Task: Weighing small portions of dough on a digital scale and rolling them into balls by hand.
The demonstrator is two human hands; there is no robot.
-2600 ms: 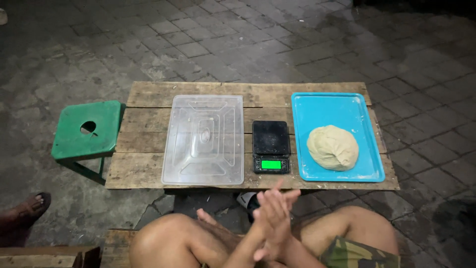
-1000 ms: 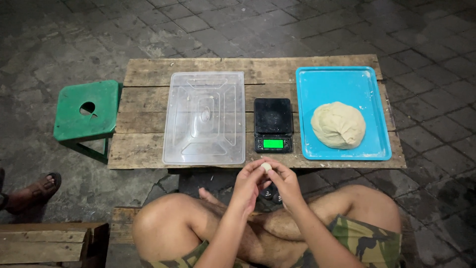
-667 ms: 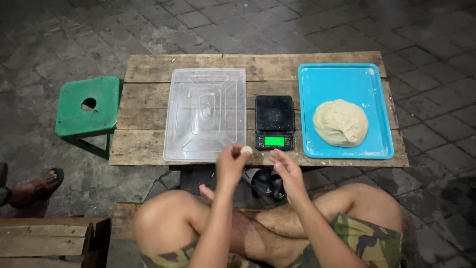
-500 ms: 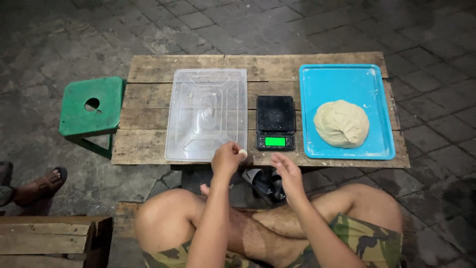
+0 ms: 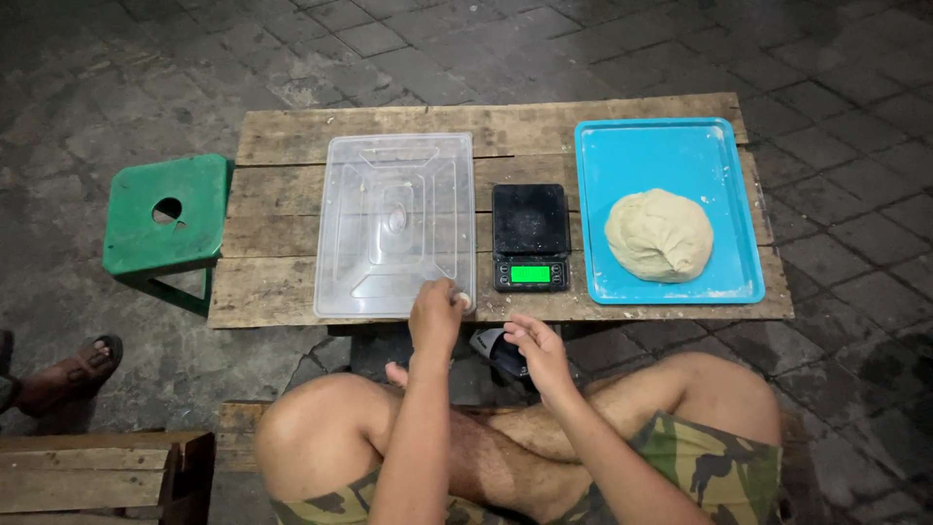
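My left hand (image 5: 434, 313) sits at the near right corner of the clear lid (image 5: 395, 224), fingers curled in a pinching grip on a small dough ball (image 5: 463, 299), which rests at the lid's edge, touching or just above the plastic; I cannot tell which. The ball looks pale, smooth and soft, so I judge it light and slightly tacky, easily dented: best held loosely at the fingertips, not squeezed. My right hand (image 5: 539, 347) hovers over my lap, fingers spread and half curled, holding nothing. The lid is thin moulded plastic, rectangular, ribbed, glossy, lying flat on the worktop (image 5: 505, 126), which is rough, weathered planks. Beside the lid stands a small black scale (image 5: 531, 236) with a lit green display, platform bare. Right of that, a blue tray (image 5: 671, 156), smooth and shallow-rimmed, carries a large dough mound (image 5: 659, 234), matte and rounded, lightly creased. A green stool (image 5: 165, 214) stands left of the worktop on wet paving.
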